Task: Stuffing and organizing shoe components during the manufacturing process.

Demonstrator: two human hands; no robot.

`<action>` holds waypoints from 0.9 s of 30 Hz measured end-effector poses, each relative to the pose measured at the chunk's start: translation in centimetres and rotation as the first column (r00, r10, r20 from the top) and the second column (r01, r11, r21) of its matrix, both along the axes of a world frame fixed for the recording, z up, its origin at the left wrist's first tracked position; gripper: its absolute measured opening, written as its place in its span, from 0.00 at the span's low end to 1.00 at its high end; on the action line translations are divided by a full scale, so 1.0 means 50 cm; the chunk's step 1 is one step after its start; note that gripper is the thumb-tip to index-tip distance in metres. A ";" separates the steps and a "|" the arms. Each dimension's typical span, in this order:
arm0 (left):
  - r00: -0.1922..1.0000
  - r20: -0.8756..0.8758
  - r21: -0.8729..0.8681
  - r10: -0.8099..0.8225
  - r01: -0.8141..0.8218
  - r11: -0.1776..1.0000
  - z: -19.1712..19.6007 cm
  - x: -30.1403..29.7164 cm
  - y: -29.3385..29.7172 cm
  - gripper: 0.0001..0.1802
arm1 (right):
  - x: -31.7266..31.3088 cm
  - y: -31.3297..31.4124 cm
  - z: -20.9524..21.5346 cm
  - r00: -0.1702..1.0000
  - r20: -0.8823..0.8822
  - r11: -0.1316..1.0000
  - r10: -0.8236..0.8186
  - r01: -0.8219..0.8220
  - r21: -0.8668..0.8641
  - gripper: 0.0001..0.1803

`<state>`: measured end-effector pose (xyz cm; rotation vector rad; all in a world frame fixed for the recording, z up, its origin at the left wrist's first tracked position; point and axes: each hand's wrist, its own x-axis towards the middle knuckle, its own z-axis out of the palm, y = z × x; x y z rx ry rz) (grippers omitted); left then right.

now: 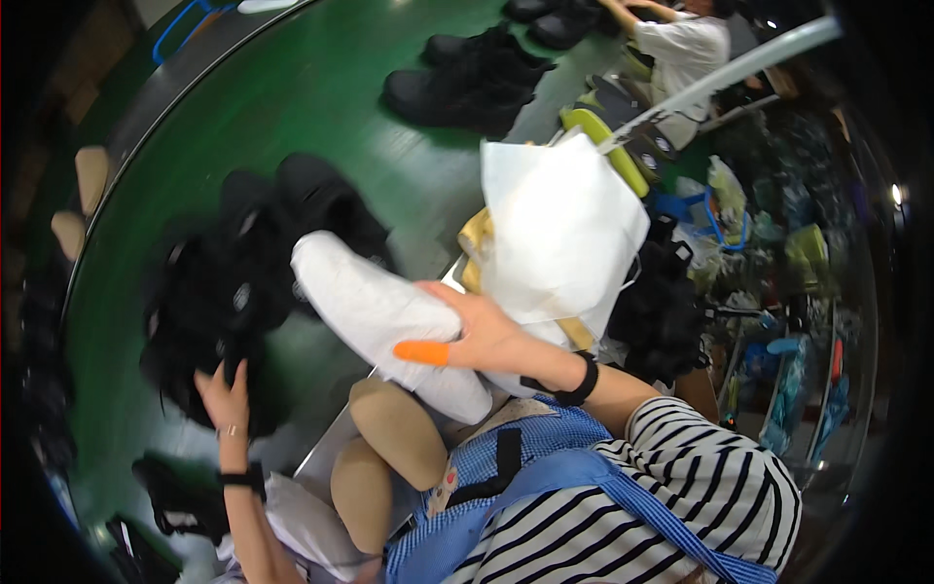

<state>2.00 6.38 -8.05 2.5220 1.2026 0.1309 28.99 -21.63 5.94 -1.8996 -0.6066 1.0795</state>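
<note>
My right hand (477, 336), with an orange finger cover on its thumb, grips a white, shoe-shaped paper stuffing (365, 297) above the table edge. Its rounded toe points to the far left, close to the black shoes. At the left, my left hand (226, 397) has its thumb and fingers around the edge of a black shoe (258, 389) whose outline is blurred. Around it stand several more black shoes (326, 200). Two tan insole-shaped pieces (397, 428) lie at the near table edge by my apron, below the stuffing.
The green table (292, 88) curves across the view. Black shoes (467, 83) stand farther back. A stack of white sheets (559, 224) lies right of my right hand, under a pale metal bar (725, 83). Another person (681, 49) works at the far right.
</note>
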 end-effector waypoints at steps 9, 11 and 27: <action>0.973 0.230 -0.517 -0.034 0.151 0.843 0.104 0.225 -0.089 0.37 | 0.016 0.067 0.007 0.976 -0.209 0.985 -0.057 0.089 0.148 0.23; 0.919 0.388 -0.672 0.070 0.231 0.703 0.140 0.173 -0.075 0.37 | 0.023 0.075 0.003 0.985 -0.172 0.989 -0.025 0.050 0.138 0.23; 0.980 0.177 0.030 0.089 -0.096 0.995 0.104 0.094 -0.003 0.13 | -0.043 0.216 -0.064 0.844 -0.449 0.921 0.294 -0.376 -0.104 0.23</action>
